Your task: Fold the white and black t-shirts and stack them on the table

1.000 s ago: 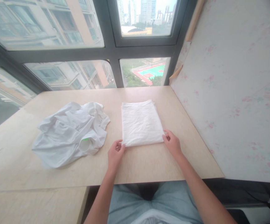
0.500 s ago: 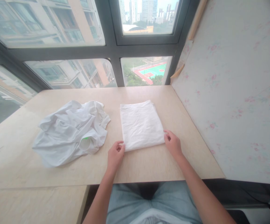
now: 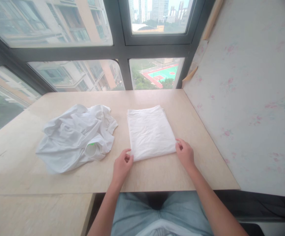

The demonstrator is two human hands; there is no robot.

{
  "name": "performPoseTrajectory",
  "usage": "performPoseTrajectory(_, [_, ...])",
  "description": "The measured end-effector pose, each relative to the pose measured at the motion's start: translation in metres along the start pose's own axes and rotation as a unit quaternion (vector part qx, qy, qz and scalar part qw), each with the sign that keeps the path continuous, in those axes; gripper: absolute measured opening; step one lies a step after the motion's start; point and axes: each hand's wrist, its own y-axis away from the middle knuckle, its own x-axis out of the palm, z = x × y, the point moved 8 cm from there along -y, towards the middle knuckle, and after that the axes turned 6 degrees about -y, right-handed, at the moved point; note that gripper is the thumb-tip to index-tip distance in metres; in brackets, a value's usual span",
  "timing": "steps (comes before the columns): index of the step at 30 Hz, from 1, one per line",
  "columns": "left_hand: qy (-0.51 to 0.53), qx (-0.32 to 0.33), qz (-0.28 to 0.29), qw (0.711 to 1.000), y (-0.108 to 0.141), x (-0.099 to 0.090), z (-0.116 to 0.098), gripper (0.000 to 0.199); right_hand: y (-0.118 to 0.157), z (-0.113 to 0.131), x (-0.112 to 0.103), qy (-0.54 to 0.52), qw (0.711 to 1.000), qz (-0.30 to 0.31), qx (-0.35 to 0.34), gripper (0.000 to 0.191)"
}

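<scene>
A white garment (image 3: 152,132), folded into a flat, roughly square stack, lies on the wooden tabletop; its exact kind does not show. My left hand (image 3: 123,165) pinches its near left corner between thumb and fingers. At the near right corner, my right hand (image 3: 185,153) is closed on the edge in the same way. The near edge runs fairly straight between both hands, and small wrinkles cross the top layer. To the left, apart from my hands, a crumpled white shirt (image 3: 75,137) lies in a loose heap with a sleeve-like opening and a bit of green inside.
The pale wooden tabletop (image 3: 154,178) ends just in front of my lap. A lower wooden surface (image 3: 34,213) adjoins it at the near left. Dark-framed windows (image 3: 122,52) stand behind, and a flower-patterned wall (image 3: 243,98) borders the right side. Cables (image 3: 277,213) show at the lower right.
My right hand has shifted slightly right with the near right corner of the folded garment. My left hand keeps its pinch at the left corner. The camera view has moved a little.
</scene>
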Motion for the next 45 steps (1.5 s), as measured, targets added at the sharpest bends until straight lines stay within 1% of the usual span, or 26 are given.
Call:
performPoseTrajectory(4, [-0.024, 0.002, 0.02, 0.999, 0.005, -0.001, -0.003, 0.033, 0.01, 0.002, -0.008, 0.002, 1.0, -0.007, -0.012, 0.04])
performPoseTrajectory(8, [-0.032, 0.005, 0.042, 0.999, 0.011, -0.002, -0.003, 0.036, 0.022, 0.004, -0.016, 0.002, 1.0, -0.007, -0.012, 0.04])
performPoseTrajectory(12, [-0.031, 0.015, 0.072, 0.997, 0.02, 0.0, -0.002, 0.041, 0.039, 0.001, -0.024, 0.008, 1.0, 0.0, -0.005, 0.039])
performPoseTrajectory(15, [-0.045, 0.019, 0.081, 0.996, 0.027, 0.001, -0.002, 0.04, 0.049, 0.0, -0.031, 0.02, 1.0, -0.002, -0.01, 0.036])
performPoseTrajectory(17, [-0.044, 0.025, 0.066, 0.996, 0.028, 0.0, -0.002, 0.037, 0.053, 0.008, -0.037, 0.044, 0.998, -0.022, -0.036, 0.034])
performPoseTrajectory(19, [-0.032, 0.031, 0.04, 0.998, 0.025, -0.003, -0.003, 0.034, 0.053, 0.027, -0.036, 0.072, 0.994, -0.036, -0.078, 0.035])
performPoseTrajectory(20, [-0.026, 0.032, 0.028, 0.999, 0.022, -0.004, -0.002, 0.033, 0.052, 0.041, -0.031, 0.082, 0.991, -0.031, -0.101, 0.036])
performPoseTrajectory(22, [-0.02, 0.031, 0.006, 0.999, 0.012, -0.004, -0.002, 0.031, 0.048, 0.074, -0.011, 0.093, 0.985, 0.012, -0.146, 0.04])
performPoseTrajectory(25, [-0.029, 0.038, -0.025, 0.999, -0.008, -0.003, -0.005, 0.029, 0.038, 0.119, 0.037, 0.115, 0.97, 0.104, -0.189, 0.048])
performPoseTrajectory(26, [-0.033, 0.044, -0.034, 0.998, -0.013, -0.003, -0.006, 0.028, 0.033, 0.128, 0.053, 0.127, 0.966, 0.127, -0.188, 0.051])
performPoseTrajectory(28, [-0.037, 0.051, -0.046, 0.997, -0.022, -0.002, -0.008, 0.027, 0.021, 0.133, 0.08, 0.153, 0.961, 0.159, -0.165, 0.058])
performPoseTrajectory(30, [-0.039, 0.055, -0.053, 0.996, -0.025, -0.001, -0.008, 0.026, 0.011, 0.127, 0.099, 0.174, 0.959, 0.183, -0.13, 0.063])
performPoseTrajectory(33, [-0.055, 0.07, -0.06, 0.994, -0.022, -0.001, -0.009, 0.024, 0.0, 0.11, 0.113, 0.193, 0.955, 0.203, -0.101, 0.066])
performPoseTrajectory(36, [-0.083, 0.093, -0.055, 0.991, -0.018, 0.002, -0.013, 0.024, -0.011, 0.097, 0.112, 0.206, 0.954, 0.197, -0.096, 0.067])
performPoseTrajectory(39, [-0.099, 0.1, -0.053, 0.989, -0.018, 0.002, -0.014, 0.025, -0.03, 0.082, 0.106, 0.221, 0.955, 0.179, -0.089, 0.065])
performPoseTrajectory(42, [-0.102, 0.104, -0.048, 0.988, -0.021, 0.003, -0.016, 0.025, -0.062, 0.06, 0.1, 0.237, 0.955, 0.161, -0.076, 0.064])
performPoseTrajectory(45, [-0.113, 0.108, -0.043, 0.987, -0.021, 0.004, -0.017, 0.025, -0.105, 0.03, 0.093, 0.257, 0.951, 0.158, -0.06, 0.064])
